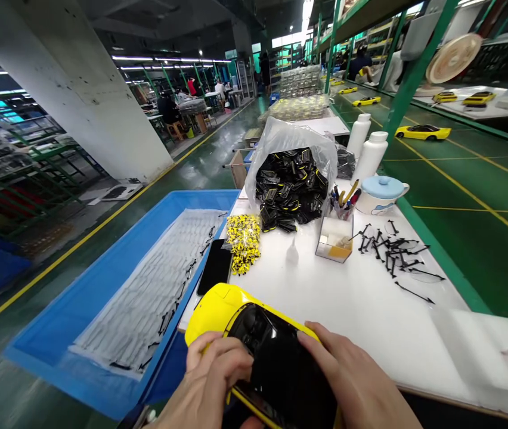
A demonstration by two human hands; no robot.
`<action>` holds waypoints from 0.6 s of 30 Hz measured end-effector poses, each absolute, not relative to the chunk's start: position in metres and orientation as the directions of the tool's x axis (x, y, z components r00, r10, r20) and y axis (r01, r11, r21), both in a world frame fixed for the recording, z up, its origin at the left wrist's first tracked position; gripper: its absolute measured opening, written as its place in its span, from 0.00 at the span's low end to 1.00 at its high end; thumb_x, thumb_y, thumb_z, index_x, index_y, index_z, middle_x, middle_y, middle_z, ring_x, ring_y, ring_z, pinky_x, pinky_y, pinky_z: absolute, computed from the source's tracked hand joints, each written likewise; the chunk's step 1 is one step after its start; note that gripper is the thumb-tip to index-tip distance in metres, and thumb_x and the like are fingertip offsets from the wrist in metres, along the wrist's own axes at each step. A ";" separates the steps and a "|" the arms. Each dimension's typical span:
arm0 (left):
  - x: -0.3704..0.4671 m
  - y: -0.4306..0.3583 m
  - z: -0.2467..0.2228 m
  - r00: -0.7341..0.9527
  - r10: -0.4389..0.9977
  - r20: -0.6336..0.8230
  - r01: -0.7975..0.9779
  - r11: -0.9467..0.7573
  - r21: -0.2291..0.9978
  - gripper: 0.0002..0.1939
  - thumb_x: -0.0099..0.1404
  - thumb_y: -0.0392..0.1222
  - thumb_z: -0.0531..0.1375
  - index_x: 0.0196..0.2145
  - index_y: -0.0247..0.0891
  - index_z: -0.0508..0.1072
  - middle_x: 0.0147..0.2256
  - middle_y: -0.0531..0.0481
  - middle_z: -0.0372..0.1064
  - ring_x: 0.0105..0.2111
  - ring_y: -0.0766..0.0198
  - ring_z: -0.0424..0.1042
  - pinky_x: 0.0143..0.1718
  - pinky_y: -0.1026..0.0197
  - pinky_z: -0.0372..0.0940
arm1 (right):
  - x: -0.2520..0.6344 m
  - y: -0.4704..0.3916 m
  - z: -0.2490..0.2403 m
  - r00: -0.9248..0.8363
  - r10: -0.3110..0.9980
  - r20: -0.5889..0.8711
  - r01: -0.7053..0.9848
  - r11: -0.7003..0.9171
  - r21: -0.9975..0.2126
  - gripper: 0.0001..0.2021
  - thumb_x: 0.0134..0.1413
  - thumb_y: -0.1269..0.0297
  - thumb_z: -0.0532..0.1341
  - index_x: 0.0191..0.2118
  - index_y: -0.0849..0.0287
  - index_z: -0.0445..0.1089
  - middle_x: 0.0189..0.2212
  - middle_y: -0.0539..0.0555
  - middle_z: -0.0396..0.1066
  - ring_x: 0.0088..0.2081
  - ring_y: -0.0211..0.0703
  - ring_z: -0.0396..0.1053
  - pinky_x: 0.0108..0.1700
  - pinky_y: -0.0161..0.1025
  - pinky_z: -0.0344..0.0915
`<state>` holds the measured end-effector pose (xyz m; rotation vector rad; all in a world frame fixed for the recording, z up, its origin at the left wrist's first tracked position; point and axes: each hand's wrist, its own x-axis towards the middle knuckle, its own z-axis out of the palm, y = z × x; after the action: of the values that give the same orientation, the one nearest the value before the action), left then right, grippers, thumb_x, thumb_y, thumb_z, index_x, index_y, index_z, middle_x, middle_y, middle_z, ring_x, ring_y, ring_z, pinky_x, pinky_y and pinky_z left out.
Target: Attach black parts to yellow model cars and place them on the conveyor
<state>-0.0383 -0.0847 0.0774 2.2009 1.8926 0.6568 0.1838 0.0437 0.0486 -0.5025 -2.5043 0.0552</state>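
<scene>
While the head view looks forward and down, both forearms reach in from the bottom edge and the hands meet around a yellow toy car (218, 307), which is held at the near edge of the white table (316, 298), its black windows and roof (287, 363) facing up. The left hand (207, 381) comes from below with its back up and its fingers bent over the car's side, the fingertips pressing near the dark window. It is closed around the body rather than spread. The right hand (355, 378) slants in from the lower right, partly closed on the opposite side, its longer fingers only lightly bent and their tips at the yellow edge of the roof. Between them the two hands grip the car.

Just beyond the car lie a dark phone (215, 268) and a clear bag of small yellow and black pieces (242, 238), with a larger plastic bag of black parts (292, 185) behind. A blue tray (140, 250) lies left of the table. Thin black parts (392, 250) are scattered near a cup (377, 205) with a blue lid (383, 186); the mark on the cup is too small to make out.
</scene>
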 end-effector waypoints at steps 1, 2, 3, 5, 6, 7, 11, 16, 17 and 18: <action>-0.035 -0.078 0.083 0.105 0.982 0.155 0.868 -0.167 0.468 0.29 0.51 0.29 0.63 0.48 0.43 0.57 0.42 0.48 0.67 0.44 0.57 0.66 0.46 0.56 0.64 | 0.185 0.044 0.048 -0.766 0.395 0.507 0.345 0.918 -0.195 0.25 0.52 0.71 0.50 0.57 0.65 0.54 0.44 0.67 0.75 0.40 0.51 0.77 0.35 0.41 0.77; -0.032 -0.071 0.090 0.105 0.992 0.077 0.845 -0.130 0.519 0.30 0.50 0.30 0.64 0.47 0.43 0.56 0.41 0.49 0.67 0.43 0.57 0.65 0.45 0.56 0.65 | 0.187 0.043 0.047 -0.769 0.432 0.472 0.351 0.902 -0.252 0.29 0.48 0.71 0.53 0.59 0.64 0.52 0.45 0.66 0.74 0.41 0.50 0.77 0.37 0.41 0.77; -0.028 -0.063 0.097 0.074 0.997 -0.021 0.833 -0.050 0.551 0.31 0.49 0.30 0.64 0.47 0.43 0.55 0.41 0.49 0.66 0.43 0.56 0.65 0.45 0.54 0.65 | 0.190 0.043 0.047 -0.769 0.470 0.433 0.357 0.878 -0.320 0.33 0.45 0.71 0.56 0.60 0.63 0.50 0.47 0.65 0.73 0.43 0.50 0.76 0.39 0.41 0.77; -0.022 -0.046 0.108 0.076 0.982 -0.175 0.795 0.046 0.604 0.29 0.46 0.32 0.66 0.41 0.42 0.56 0.37 0.51 0.66 0.40 0.57 0.63 0.44 0.52 0.64 | 0.198 0.040 0.048 -0.768 0.547 0.334 0.371 0.804 -0.464 0.41 0.39 0.67 0.62 0.62 0.59 0.47 0.51 0.63 0.70 0.47 0.52 0.74 0.43 0.43 0.76; -0.019 -0.038 0.112 0.102 0.964 -0.244 0.777 0.076 0.624 0.30 0.44 0.34 0.68 0.40 0.42 0.56 0.36 0.51 0.66 0.39 0.56 0.62 0.44 0.51 0.63 | 0.202 0.039 0.049 -0.766 0.584 0.268 0.390 0.754 -0.528 0.44 0.36 0.66 0.64 0.62 0.57 0.45 0.52 0.62 0.69 0.48 0.53 0.73 0.45 0.44 0.75; -0.017 -0.030 0.114 0.156 0.936 -0.315 0.756 0.092 0.648 0.33 0.40 0.37 0.71 0.39 0.42 0.56 0.35 0.52 0.67 0.40 0.54 0.61 0.44 0.50 0.62 | 0.207 0.038 0.050 -0.766 0.613 0.194 0.413 0.700 -0.583 0.46 0.34 0.65 0.64 0.63 0.55 0.44 0.52 0.61 0.68 0.49 0.53 0.72 0.47 0.45 0.74; -0.010 -0.005 0.113 0.272 0.856 -0.440 0.724 0.119 0.680 0.34 0.37 0.43 0.73 0.36 0.42 0.56 0.27 0.57 0.65 0.38 0.53 0.62 0.41 0.52 0.60 | 0.222 0.038 0.055 -0.729 0.672 -0.127 0.553 0.470 -0.688 0.46 0.33 0.66 0.63 0.62 0.49 0.46 0.53 0.56 0.67 0.51 0.51 0.71 0.49 0.43 0.73; -0.013 0.007 0.113 0.413 0.812 -0.412 0.681 0.025 0.732 0.38 0.39 0.42 0.72 0.46 0.41 0.59 0.37 0.51 0.67 0.41 0.52 0.64 0.45 0.49 0.63 | 0.238 0.044 0.052 -0.624 0.719 -0.305 0.685 0.316 -0.657 0.50 0.31 0.66 0.63 0.64 0.44 0.42 0.56 0.52 0.65 0.55 0.48 0.68 0.52 0.40 0.71; -0.016 0.008 0.113 0.434 0.811 -0.392 0.653 0.017 0.758 0.41 0.40 0.42 0.72 0.50 0.41 0.58 0.41 0.49 0.67 0.43 0.51 0.64 0.48 0.47 0.64 | 0.241 0.045 0.050 -0.607 0.733 -0.307 0.699 0.308 -0.646 0.50 0.31 0.66 0.64 0.64 0.43 0.42 0.56 0.51 0.65 0.55 0.48 0.68 0.52 0.39 0.71; -0.019 0.010 0.113 0.437 0.819 -0.372 0.626 0.020 0.780 0.43 0.41 0.45 0.71 0.53 0.41 0.58 0.45 0.46 0.65 0.46 0.50 0.64 0.50 0.46 0.63 | 0.244 0.047 0.049 -0.590 0.756 -0.285 0.705 0.310 -0.638 0.50 0.31 0.66 0.65 0.64 0.42 0.43 0.55 0.51 0.67 0.53 0.47 0.69 0.51 0.38 0.71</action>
<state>-0.0187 0.0095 0.1132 1.6845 1.2667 0.2405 0.2437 0.0468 0.0486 -1.3896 -2.4871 1.1557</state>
